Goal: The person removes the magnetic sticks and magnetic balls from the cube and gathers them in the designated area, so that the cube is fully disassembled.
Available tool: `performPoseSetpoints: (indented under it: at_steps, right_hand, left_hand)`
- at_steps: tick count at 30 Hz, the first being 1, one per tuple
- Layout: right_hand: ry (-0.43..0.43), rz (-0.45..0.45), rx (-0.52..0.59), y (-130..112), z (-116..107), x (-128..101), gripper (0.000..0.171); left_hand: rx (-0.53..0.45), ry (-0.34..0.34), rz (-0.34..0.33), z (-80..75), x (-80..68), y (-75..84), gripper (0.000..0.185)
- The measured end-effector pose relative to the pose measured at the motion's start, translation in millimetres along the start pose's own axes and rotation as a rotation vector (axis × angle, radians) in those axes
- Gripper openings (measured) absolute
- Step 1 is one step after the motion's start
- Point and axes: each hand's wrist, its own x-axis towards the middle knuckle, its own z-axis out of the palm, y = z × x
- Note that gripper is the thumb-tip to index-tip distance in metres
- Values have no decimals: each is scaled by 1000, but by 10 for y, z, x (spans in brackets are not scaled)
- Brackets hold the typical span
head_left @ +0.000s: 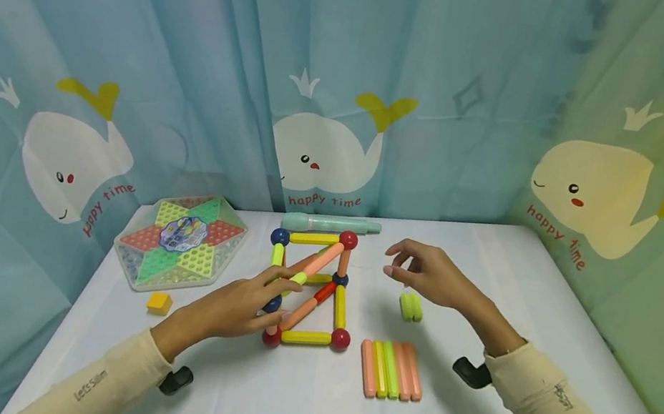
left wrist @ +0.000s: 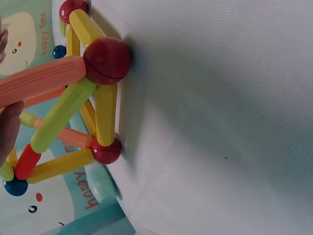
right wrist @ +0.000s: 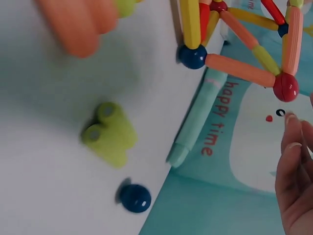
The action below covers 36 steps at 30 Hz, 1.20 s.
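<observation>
A frame of magnetic sticks and balls (head_left: pixel 306 337) stands mid-table, with yellow, green, salmon and red sticks joined at red and blue balls. My left hand (head_left: pixel 238 302) grips its near left side; in the left wrist view the fingers (left wrist: pixel 10 129) lie against a salmon stick (left wrist: pixel 44 81). My right hand (head_left: pixel 434 274) hovers right of the frame, fingers loosely bent, holding nothing visible. Beneath it lie two short green sticks (head_left: pixel 411 307). The right wrist view also shows a loose blue ball (right wrist: pixel 135 198) near them, which the hand hides from the head view.
A row of several salmon, yellow and green sticks (head_left: pixel 391 370) lies front right of the frame. Behind the frame rests a pale teal tube-shaped thing (head_left: pixel 332 225). To the left are a star-patterned game board (head_left: pixel 182 241) and a yellow block (head_left: pixel 159 303). A whale-print curtain (head_left: pixel 349 58) surrounds the table.
</observation>
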Motion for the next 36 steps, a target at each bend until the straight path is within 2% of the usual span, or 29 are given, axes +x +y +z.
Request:
performPoseSetpoints:
  at_steps: [7, 13, 26, 36]
  right_hand:
    - [9, -21, 67, -55, 140, 333, 32]
    - [21, -46, 82, -63, 246, 533, 35]
    - [12, -108, 79, -62, 417, 654, 48]
    - [8, -96, 58, -65, 469, 740, 38]
  left_hand:
    - [-5, -3, -11, 4, -2, 5, 47]
    - [-2, -12, -18, -2, -2, 5, 46]
    - [-12, -16, -22, -2, 0, 6, 47]
    - [-24, -20, -26, 3, 1, 10, 47]
